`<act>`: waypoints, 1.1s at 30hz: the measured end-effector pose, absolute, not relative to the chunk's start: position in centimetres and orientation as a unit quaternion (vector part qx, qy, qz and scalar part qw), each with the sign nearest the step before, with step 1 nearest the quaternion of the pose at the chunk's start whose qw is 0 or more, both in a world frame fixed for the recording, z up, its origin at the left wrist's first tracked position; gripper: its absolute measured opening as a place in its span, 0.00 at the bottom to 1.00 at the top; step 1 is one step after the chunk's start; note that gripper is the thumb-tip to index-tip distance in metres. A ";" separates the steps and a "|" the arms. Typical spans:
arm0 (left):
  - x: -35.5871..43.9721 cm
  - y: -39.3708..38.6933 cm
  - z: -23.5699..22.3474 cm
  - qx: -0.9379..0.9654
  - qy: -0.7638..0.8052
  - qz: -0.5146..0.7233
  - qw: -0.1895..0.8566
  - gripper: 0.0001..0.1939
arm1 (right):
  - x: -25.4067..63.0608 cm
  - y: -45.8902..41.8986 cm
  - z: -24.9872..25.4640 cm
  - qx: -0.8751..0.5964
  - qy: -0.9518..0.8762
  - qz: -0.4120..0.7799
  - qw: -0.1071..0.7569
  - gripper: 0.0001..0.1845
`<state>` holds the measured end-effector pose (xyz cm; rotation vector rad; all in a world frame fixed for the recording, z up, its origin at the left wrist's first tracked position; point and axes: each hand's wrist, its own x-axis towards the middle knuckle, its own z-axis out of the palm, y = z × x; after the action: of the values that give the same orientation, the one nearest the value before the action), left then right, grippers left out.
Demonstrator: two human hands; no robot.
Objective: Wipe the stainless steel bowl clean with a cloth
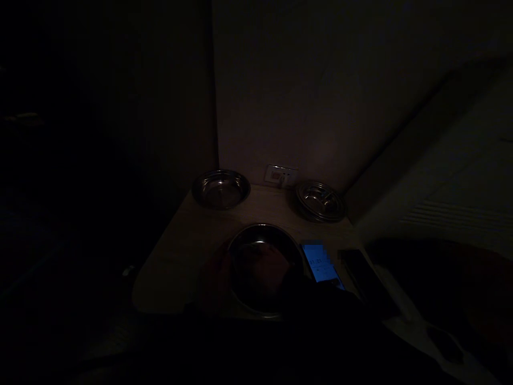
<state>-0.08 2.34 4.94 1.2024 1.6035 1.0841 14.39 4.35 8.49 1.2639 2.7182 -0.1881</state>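
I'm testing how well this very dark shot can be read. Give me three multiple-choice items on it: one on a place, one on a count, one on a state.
1. Where is the wall socket?
A. On the wall between the two far dishes
B. On the floor
C. Under the table

2. How many steel dishes are on the table?
A. One
B. Three
C. Five

3. What state is the phone in?
A. Screen lit blue
B. Screen dark
C. Face down

Answers:
1 A: it sits between the left bowl and the right plate.
2 B: those two plus the near bowl.
3 A: its screen glows blue beside the near bowl.
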 end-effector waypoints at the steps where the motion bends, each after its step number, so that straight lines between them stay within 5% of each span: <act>1: 0.0 2.3 4.9 0.478 0.644 0.429 0.416 0.22 | 14.6 4.1 8.5 0.393 0.914 -0.079 0.068 0.14; 9: 0.3 2.1 4.8 0.466 0.649 0.419 0.431 0.21 | 18.1 3.8 7.9 0.220 0.943 -0.244 0.055 0.10; 16: 0.1 2.3 4.7 0.471 0.653 0.414 0.425 0.22 | 13.7 2.5 7.9 0.426 0.870 -0.241 -0.067 0.14; 23: 0.4 1.8 5.3 0.454 0.668 0.416 0.417 0.21 | 17.7 1.9 10.4 0.376 0.893 -0.201 0.143 0.09; 28: 0.6 1.8 5.8 0.446 0.676 0.418 0.411 0.22 | 19.2 2.5 11.5 0.433 0.875 -0.106 0.187 0.10; 33: 0.6 2.0 5.1 0.440 0.682 0.427 0.399 0.21 | 15.7 2.2 9.2 0.336 0.911 -0.238 0.019 0.11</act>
<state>0.61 2.05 5.06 1.1144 1.7268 1.0801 15.67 2.16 9.17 1.0437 2.8273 -0.7372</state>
